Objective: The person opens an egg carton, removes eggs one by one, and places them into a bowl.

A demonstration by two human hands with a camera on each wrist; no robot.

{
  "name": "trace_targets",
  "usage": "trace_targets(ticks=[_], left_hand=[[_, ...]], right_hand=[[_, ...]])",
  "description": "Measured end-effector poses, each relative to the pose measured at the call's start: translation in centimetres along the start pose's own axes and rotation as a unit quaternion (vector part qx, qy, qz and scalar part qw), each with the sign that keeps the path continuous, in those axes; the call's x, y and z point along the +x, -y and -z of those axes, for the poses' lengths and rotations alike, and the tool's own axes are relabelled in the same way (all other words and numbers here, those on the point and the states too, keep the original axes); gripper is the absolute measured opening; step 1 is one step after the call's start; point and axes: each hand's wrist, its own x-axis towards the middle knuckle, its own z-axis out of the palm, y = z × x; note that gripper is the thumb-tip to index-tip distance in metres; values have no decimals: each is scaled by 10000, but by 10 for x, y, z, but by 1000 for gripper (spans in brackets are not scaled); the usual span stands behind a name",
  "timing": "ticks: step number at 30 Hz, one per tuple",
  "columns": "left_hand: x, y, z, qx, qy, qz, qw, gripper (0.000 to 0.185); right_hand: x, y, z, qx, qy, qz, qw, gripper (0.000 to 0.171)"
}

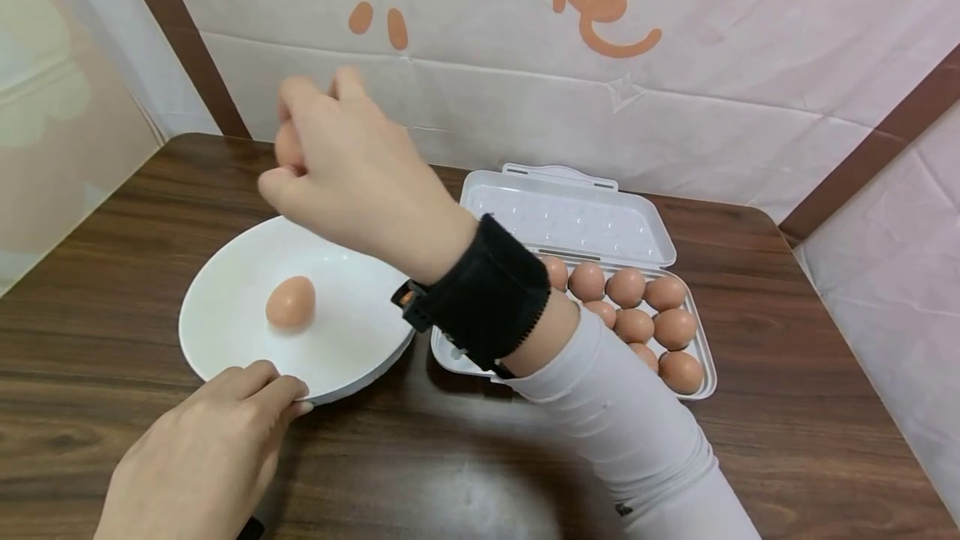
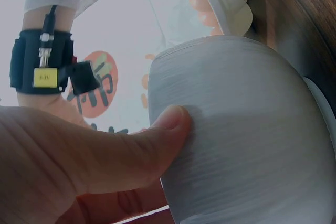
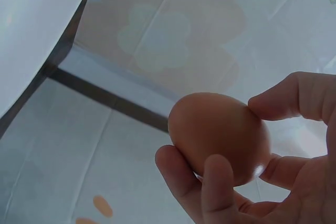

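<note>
Nearest the camera, the left hand was laid against the near rim of the white bowl, its thumb pressed to the bowl's outer wall and its fingers curled over the edge, so the bowl was steadied on the wooden table. One brown egg was already lying in the bowl, left of centre, its long axis roughly upright in the head view with the narrower end pointed away. Above the bowl's far side the right hand was raised, and a second egg was pinched between its thumb and curled fingertips, clear of the rim. In the right wrist view that egg's long axis was seen running across the fingers, nearly level, with one end directed out past the fingertips; which end was the blunt one could not be told. The step in hand was judged to be setting this egg into the bowl, best done by a low, gentle release beside the first egg, never onto it. Farther right, an open egg box was seen, several eggs seated in it.
</note>
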Motion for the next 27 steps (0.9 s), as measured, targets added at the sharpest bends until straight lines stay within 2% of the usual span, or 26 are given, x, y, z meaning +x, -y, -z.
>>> trace_targets(ticks=[5, 11, 16, 23, 25, 26, 27], left_hand=[[-4, 0, -1, -40, -82, 58, 9999, 21], [-4, 1, -1, -16, -13, 182, 9998, 22], [-2, 2, 0, 30, 44, 39, 10000, 23], [-2, 2, 1, 18, -108, -270, 9996, 24], [-2, 2, 1, -8, -163, -340, 9993, 14], [-2, 2, 0, -29, -194, -362, 9992, 15], [-1, 2, 0, -46, -215, -373, 9991, 26]], right_hand=[[13, 13, -20, -187, 268, -71, 9994, 13], [27, 25, -45, -25, 578, -134, 9982, 16], [35, 32, -61, 120, 722, -301, 9969, 16], [44, 29, -79, -91, 786, -404, 9960, 16], [47, 24, -84, -74, 876, -438, 9952, 16], [48, 22, -86, -73, 920, -440, 9948, 16], [50, 19, -89, -79, 965, -447, 9943, 16]])
